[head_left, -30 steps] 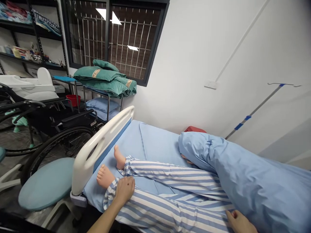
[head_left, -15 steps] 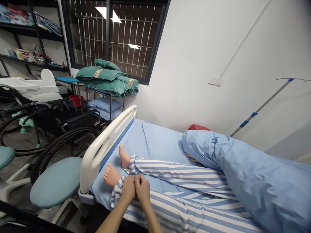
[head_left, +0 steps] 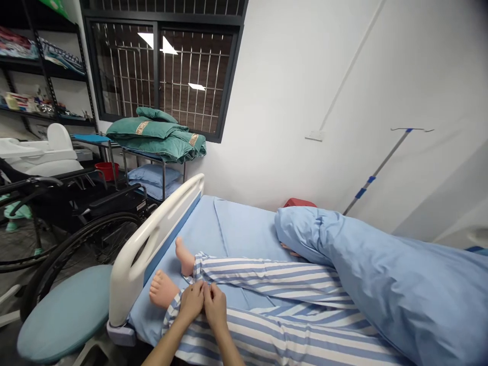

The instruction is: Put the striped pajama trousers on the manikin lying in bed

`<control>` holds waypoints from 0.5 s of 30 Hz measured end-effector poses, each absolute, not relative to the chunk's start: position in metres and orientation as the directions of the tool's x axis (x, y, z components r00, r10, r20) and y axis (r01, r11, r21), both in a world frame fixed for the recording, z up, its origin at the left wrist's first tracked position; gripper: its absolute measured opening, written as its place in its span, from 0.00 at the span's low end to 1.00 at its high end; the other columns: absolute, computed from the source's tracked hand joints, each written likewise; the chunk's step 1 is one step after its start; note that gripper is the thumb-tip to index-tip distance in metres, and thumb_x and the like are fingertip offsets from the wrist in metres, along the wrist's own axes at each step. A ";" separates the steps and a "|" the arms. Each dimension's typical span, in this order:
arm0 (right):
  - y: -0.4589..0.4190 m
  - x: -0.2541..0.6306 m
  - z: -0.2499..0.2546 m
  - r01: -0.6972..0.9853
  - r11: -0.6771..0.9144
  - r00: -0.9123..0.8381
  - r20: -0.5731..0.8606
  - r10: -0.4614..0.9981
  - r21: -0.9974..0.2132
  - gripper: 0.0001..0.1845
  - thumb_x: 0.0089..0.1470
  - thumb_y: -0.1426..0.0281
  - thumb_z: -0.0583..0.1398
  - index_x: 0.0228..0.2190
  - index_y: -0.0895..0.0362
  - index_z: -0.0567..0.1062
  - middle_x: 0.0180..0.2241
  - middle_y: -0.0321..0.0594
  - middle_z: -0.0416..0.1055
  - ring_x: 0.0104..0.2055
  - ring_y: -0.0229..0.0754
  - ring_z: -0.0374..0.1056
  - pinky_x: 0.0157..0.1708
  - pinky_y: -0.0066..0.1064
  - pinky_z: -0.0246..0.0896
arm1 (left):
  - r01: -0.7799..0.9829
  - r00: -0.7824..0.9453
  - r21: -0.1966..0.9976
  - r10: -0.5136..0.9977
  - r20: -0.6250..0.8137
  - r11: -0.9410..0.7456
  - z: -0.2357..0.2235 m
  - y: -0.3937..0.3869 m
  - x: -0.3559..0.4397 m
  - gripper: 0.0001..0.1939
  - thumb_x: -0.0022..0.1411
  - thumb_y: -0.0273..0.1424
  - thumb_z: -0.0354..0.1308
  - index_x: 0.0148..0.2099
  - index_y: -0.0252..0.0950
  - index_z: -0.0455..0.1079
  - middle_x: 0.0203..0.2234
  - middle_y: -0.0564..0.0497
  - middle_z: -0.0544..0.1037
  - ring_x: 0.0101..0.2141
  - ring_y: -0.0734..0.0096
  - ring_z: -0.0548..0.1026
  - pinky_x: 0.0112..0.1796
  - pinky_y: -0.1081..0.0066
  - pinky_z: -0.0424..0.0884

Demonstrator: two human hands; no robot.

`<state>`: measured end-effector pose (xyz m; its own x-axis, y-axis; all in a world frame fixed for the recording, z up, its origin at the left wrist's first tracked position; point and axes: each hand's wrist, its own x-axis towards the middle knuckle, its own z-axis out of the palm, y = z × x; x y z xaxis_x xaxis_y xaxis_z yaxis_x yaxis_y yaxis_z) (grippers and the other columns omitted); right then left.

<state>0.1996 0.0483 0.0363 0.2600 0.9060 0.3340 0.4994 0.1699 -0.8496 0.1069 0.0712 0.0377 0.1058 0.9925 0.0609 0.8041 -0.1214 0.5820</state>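
A figure with smooth, manikin-like feet lies on the bed in blue-and-white striped pajama trousers [head_left: 263, 274]. My left hand [head_left: 192, 300] and my right hand [head_left: 214, 305] are side by side over the near lower leg, just above the ankle. Both have curled fingers closed on the trouser leg, thumbs close together; the fingertips are hidden. Just left of my hands is the near bare foot [head_left: 163, 290], toes up. The far foot [head_left: 184, 256] rests beyond it. A blue quilt [head_left: 366, 264] is bunched over the upper legs, with fingers of another hand [head_left: 290, 250] showing under its edge.
The white footboard [head_left: 152, 239] stands left of the feet. Beyond it are a teal stool [head_left: 68, 310], a black wheelchair [head_left: 91, 213] and a rack with green folded bedding [head_left: 156, 132]. An IV pole [head_left: 375, 173] rises by the wall, near a red object [head_left: 300, 202].
The camera view has tilted up and shifted slightly, so the scene sits lower and further left. Both hands stay on the near trouser leg, their grip much the same.
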 end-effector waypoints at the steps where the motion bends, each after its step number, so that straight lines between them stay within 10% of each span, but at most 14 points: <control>1: 0.048 0.200 0.036 0.491 0.171 0.262 0.332 0.906 -0.854 0.21 0.55 0.59 0.50 0.15 0.55 0.61 0.14 0.32 0.60 0.18 0.37 0.54 0.21 0.28 0.41 | 0.725 0.088 0.681 0.994 0.060 -0.106 0.041 0.075 0.107 0.18 0.63 0.36 0.39 0.33 0.37 0.68 0.28 0.51 0.76 0.33 0.71 0.72 0.35 0.73 0.63; 9: 0.051 0.204 0.036 0.414 0.162 0.312 0.307 0.899 -0.896 0.21 0.56 0.58 0.48 0.16 0.54 0.61 0.15 0.33 0.60 0.20 0.38 0.56 0.22 0.28 0.43 | 0.119 -0.029 0.981 0.987 0.156 -0.151 0.088 0.075 0.132 0.20 0.56 0.45 0.46 0.20 0.38 0.50 0.14 0.59 0.55 0.20 0.78 0.57 0.23 0.76 0.56; 15: 0.049 0.204 0.034 0.317 0.128 0.431 0.263 0.863 -0.940 0.19 0.55 0.58 0.50 0.18 0.55 0.61 0.16 0.32 0.60 0.21 0.37 0.55 0.23 0.27 0.47 | 0.364 -0.156 0.926 0.973 0.170 -0.103 0.049 0.058 0.141 0.17 0.56 0.41 0.44 0.21 0.38 0.59 0.16 0.53 0.68 0.21 0.72 0.65 0.26 0.72 0.62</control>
